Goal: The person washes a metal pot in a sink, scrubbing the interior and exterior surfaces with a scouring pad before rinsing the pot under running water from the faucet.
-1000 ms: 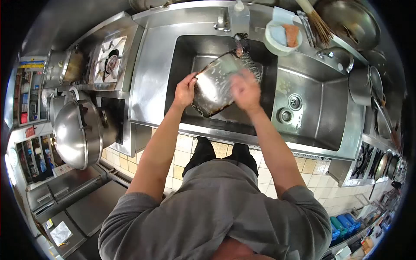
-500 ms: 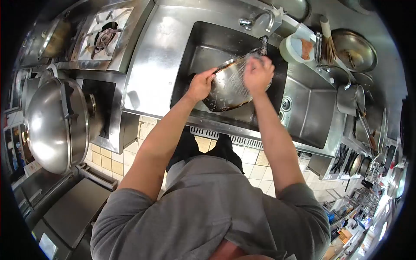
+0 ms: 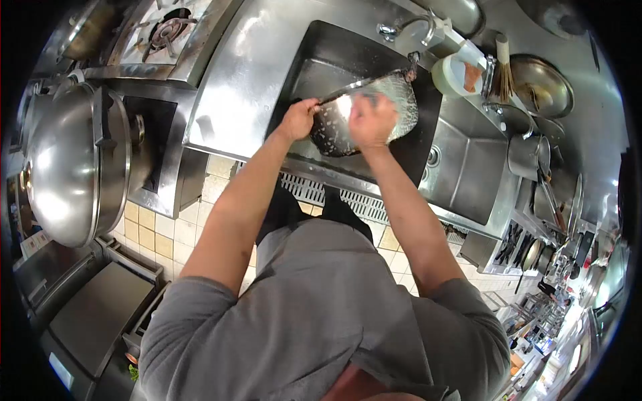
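Note:
A wet metal pan (image 3: 334,125) with dark, scorched edges is tilted in the left sink basin (image 3: 314,75). Streaks of suds and droplets cover its surface. My left hand (image 3: 298,120) is closed on the pan's left edge. Over the middle of the pan, my right hand (image 3: 372,121) presses down with curled fingers, blurred by motion. Whatever lies under those fingers is hidden. A dark, crusted knob-like piece (image 3: 412,59) shows at the pan's upper right corner.
Above the basin is a faucet (image 3: 388,31). A pale tub (image 3: 447,75) with a reddish-brown pad and a bamboo brush (image 3: 503,70) stand right of it. The second basin (image 3: 468,160) adjoins. A gas burner (image 3: 167,35) and large domed steel vessel (image 3: 67,164) are left.
My right hand has swept left and slightly down across the pan, uncovering streaked suds on its right part. My left hand keeps its hold on the edge. The camera view has shifted slightly.

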`<state>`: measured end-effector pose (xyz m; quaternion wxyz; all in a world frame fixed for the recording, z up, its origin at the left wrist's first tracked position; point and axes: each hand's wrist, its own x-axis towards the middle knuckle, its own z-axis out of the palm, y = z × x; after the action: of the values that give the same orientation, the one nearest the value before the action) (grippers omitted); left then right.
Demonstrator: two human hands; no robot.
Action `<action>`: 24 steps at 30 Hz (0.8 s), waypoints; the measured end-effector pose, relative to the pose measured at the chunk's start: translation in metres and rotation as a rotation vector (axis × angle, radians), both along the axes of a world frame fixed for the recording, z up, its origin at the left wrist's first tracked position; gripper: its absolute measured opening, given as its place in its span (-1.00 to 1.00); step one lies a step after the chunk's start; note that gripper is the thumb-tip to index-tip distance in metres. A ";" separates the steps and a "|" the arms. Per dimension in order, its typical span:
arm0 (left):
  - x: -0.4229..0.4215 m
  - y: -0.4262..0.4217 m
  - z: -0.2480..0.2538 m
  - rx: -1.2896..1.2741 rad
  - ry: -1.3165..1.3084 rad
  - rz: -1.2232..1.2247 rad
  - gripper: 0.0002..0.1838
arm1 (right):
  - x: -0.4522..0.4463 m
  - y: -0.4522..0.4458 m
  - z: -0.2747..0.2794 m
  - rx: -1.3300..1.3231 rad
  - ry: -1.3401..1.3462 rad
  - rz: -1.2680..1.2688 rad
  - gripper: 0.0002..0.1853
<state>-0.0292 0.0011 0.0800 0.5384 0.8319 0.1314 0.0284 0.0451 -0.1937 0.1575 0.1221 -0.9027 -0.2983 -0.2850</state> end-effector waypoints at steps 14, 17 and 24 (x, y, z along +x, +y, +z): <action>-0.023 -0.064 0.067 0.034 -0.191 -0.288 -0.87 | 0.096 -0.168 -0.058 0.440 0.548 -0.231 -0.69; -0.011 -0.096 0.070 0.160 -0.239 -0.377 -0.90 | 0.077 -0.195 -0.060 0.398 0.599 -0.356 -0.67; 0.070 -0.143 0.129 0.422 -0.015 -0.266 -0.77 | 0.049 -0.211 -0.050 0.545 0.755 -0.391 -0.63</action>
<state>0.0409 -0.1421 0.2087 0.3527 0.9356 0.0079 -0.0099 0.0943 -0.4042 0.1079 0.3973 -0.9170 0.0266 -0.0235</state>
